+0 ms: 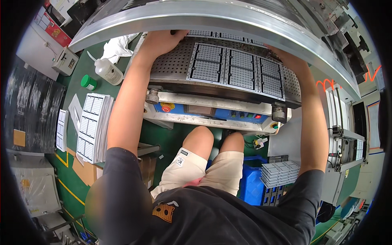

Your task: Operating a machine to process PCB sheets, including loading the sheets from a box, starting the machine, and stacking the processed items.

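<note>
below the head camera, bent knees in pale shorts, seated before a machine front panel (212,112) with a red button and a blue strip. to the left on the green bench (75,83), a stack of printed sheets (93,126), a green cap (88,82), a squeeze bottle (108,71) and a crumpled white cloth (116,47). farther up, a perforated metal plate (175,61) carrying a gridded sheet (237,70), lying flat under the raised lid (204,18). left hand (161,41) resting on the plate's far left corner, fingers curled over the edge. right hand (281,55) at the far right edge, mostly hidden beneath the lid; grip impossible to tell.
</note>
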`<state>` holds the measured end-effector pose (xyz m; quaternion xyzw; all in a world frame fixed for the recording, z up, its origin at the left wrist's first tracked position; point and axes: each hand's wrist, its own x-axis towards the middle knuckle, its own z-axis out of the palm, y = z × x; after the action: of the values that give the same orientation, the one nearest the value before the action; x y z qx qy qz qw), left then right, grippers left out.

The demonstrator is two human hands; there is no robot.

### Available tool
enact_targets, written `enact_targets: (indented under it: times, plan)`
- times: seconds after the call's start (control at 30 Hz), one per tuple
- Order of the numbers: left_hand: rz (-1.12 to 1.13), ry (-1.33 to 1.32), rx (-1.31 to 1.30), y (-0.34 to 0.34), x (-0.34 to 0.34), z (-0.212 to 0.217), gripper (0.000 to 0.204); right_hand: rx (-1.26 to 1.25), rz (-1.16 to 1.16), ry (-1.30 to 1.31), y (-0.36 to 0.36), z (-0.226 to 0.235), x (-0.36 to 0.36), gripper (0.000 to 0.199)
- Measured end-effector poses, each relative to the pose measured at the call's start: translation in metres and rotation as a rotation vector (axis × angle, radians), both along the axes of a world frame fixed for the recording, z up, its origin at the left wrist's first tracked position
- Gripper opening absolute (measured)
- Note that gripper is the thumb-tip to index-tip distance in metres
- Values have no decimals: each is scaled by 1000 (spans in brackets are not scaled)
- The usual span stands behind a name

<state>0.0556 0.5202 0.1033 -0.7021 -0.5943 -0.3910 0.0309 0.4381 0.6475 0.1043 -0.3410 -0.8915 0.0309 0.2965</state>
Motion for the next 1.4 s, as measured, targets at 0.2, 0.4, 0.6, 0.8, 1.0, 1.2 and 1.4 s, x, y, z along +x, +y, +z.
enact_targets:
  times: [0.2,0.4,0.6,0.8,1.0,1.2,1.4]
  plan:
    - [7,-13,-29,0,-1,2,40,17,-34,-22,-4,3,-3,43]
    - [-20,68,22,-7,5,9,33,31,-69,-31,-39,11,-12,41]
    - [2,-33,-212,-13,10,14,29,-127,-140,34,-39,15,-17,40]
    - [44,60,-147,-9,6,7,30,-210,-92,20,-29,10,-18,43]
    - [124,127,213,-60,22,13,27,140,-286,280,-81,22,2,34]
    - [39,-340,353,-232,55,-67,28,-160,-36,923,-287,-108,28,33]
    - [-147,-460,-657,-288,116,-180,17,-284,-720,613,-258,-276,17,63]
